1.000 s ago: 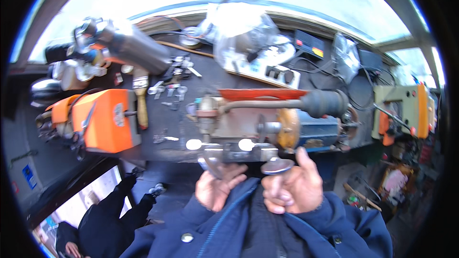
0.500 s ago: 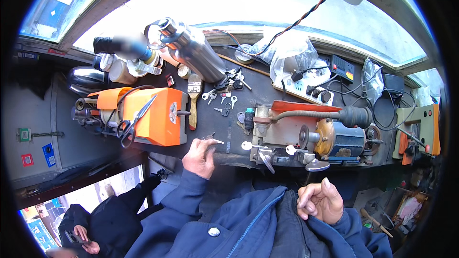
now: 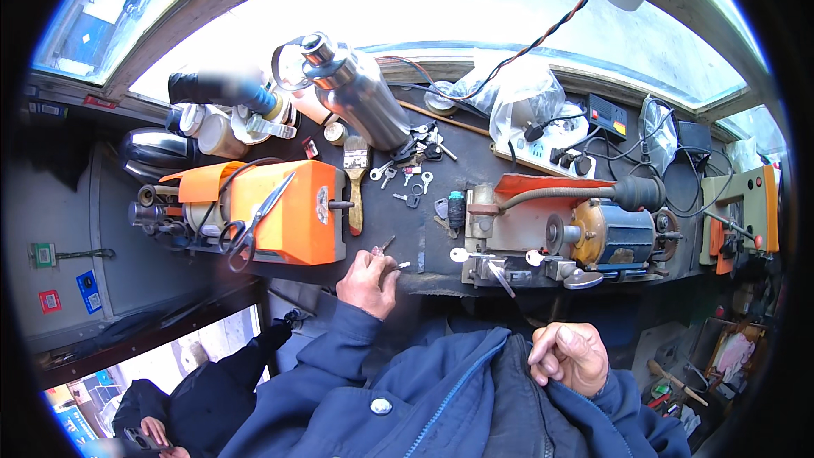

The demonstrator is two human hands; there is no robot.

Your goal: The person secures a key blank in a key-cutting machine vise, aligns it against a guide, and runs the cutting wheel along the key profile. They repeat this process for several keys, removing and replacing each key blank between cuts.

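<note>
My left hand (image 3: 367,286) is over the front edge of the workbench, fingers pinched on keys. One key (image 3: 387,244) points up and away; a second key tip (image 3: 403,265) sticks out to the right. Low on the right, my right hand (image 3: 570,360) rests before my jacket with fingers curled in; whatever it may hold is hidden. Between and beyond the hands stands a key-cutting machine (image 3: 606,237), with one key (image 3: 458,254) at its left clamp and another key (image 3: 534,258) at its right clamp. Several loose keys (image 3: 413,196) lie beyond my left hand.
An orange-covered machine (image 3: 297,212) with scissors (image 3: 240,239) on it stands left, beside a brush (image 3: 356,178). Behind are a steel flask (image 3: 365,102), a power strip (image 3: 543,155) and cables. Another machine (image 3: 746,212) stands far right. A person (image 3: 203,403) sits lower left.
The view has shifted a little, so the bench appears farther right. My left hand has turned, and two keys now show clearly from its fingers. My right hand keeps its curled pose.
</note>
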